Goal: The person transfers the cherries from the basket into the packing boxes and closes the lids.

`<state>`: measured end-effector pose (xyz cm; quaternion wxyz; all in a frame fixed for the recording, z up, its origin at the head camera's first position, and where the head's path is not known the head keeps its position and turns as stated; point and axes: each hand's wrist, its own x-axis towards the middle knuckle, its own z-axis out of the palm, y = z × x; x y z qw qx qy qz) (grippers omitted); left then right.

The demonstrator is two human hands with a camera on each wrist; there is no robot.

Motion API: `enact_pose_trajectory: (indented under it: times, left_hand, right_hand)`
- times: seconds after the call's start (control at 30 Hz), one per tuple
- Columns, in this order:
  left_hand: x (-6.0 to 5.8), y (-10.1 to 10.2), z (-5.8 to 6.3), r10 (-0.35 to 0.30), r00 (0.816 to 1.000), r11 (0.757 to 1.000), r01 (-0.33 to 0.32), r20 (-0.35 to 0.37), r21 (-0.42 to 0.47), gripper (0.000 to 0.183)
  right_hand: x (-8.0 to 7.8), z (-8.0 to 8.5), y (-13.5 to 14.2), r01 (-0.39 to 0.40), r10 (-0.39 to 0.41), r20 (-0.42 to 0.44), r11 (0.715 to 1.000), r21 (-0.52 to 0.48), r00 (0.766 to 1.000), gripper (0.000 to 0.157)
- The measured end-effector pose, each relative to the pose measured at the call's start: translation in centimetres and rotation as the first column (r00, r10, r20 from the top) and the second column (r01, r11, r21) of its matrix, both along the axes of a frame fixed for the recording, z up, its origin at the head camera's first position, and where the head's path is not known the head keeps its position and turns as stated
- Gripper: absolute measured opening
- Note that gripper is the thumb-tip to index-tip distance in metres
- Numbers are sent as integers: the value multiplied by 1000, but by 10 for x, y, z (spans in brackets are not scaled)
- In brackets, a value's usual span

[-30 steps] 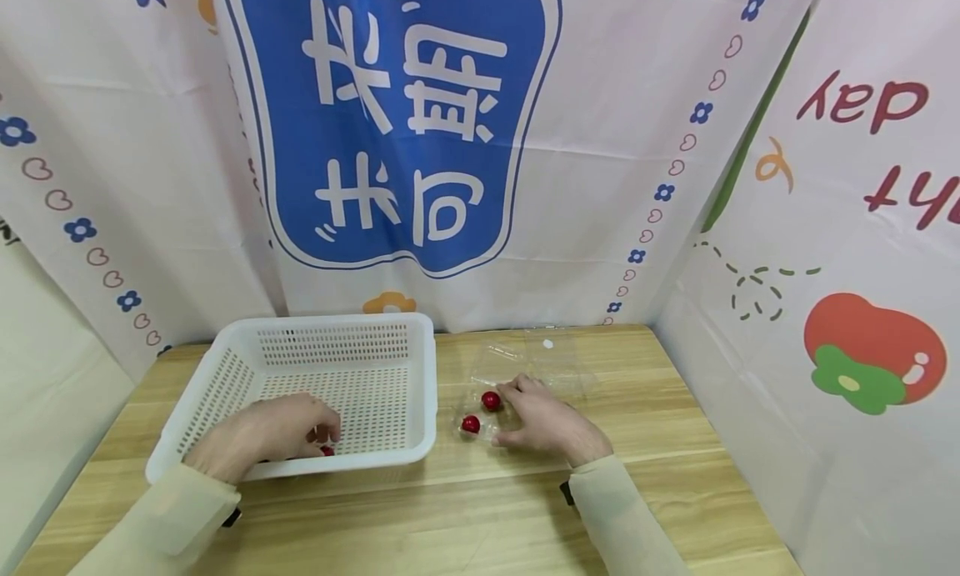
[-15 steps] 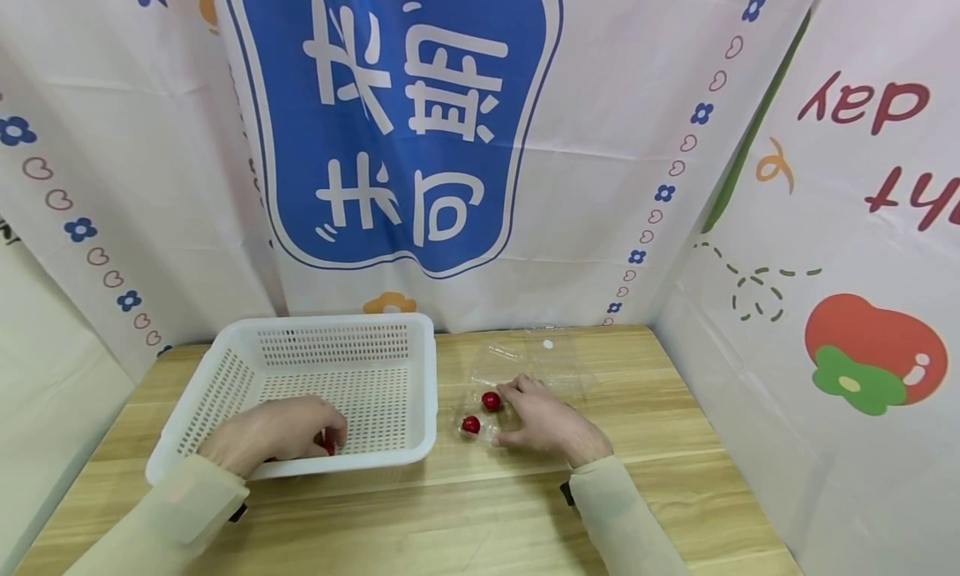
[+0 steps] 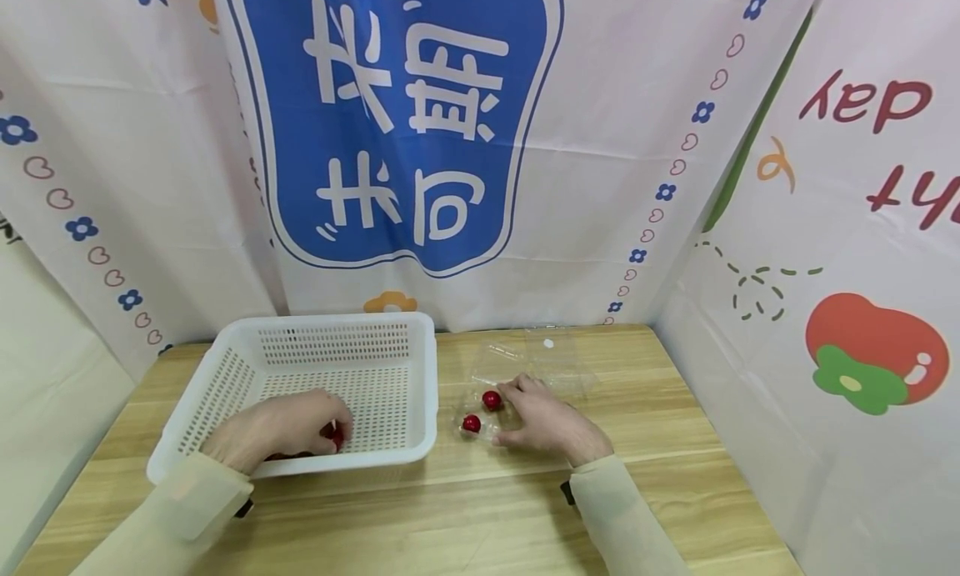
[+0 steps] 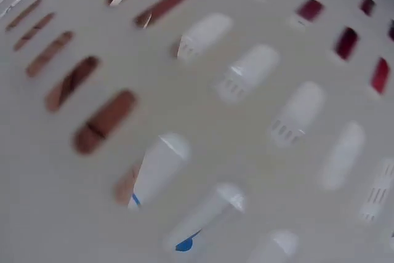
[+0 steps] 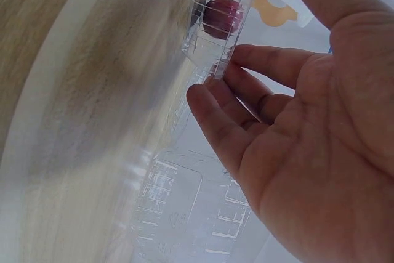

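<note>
In the head view my left hand (image 3: 288, 426) reaches down into a white plastic basket (image 3: 429, 393) at its near side. Its curled fingers and thumb pinch a red cherry (image 3: 337, 437). More red shows under the hand, mostly hidden by it. My right hand (image 3: 547, 426) holds the right side of a clear plastic clamshell box (image 3: 487, 438), thumb near and fingers far. Two cherries lie in the box, one at the back (image 3: 491, 401) and one in front (image 3: 471, 423). A green stem shows by a cherry (image 5: 223, 16) in the right wrist view.
The box's clear lid (image 3: 551, 363) lies folded back on the wooden table (image 3: 420, 526). Printed cloth (image 3: 600, 184) hangs behind and to the right. Through the basket's slotted wall (image 4: 203, 97), the left wrist view shows red patches and parts of the hand.
My left hand has shifted slightly right and up inside the basket, with the cherry at its fingertips. The right hand and the box stay where they were.
</note>
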<state>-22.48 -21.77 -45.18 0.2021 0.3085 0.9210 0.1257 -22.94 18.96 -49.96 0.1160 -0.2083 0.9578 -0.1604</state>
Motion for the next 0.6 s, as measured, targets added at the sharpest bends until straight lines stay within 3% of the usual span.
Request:
enact_pose_trajectory:
  times: [0.3,0.6]
  left_hand:
    - [0,12,12,32,999,999,-31,-26,19,19]
    - [-2,25,20,-20,992,997,28,-121,65,19]
  right_hand:
    - [0,-2,0,6,-6,10,1000,3,1000,95]
    - [0,-1,0,13,-13,22,1000,-4,1000,95]
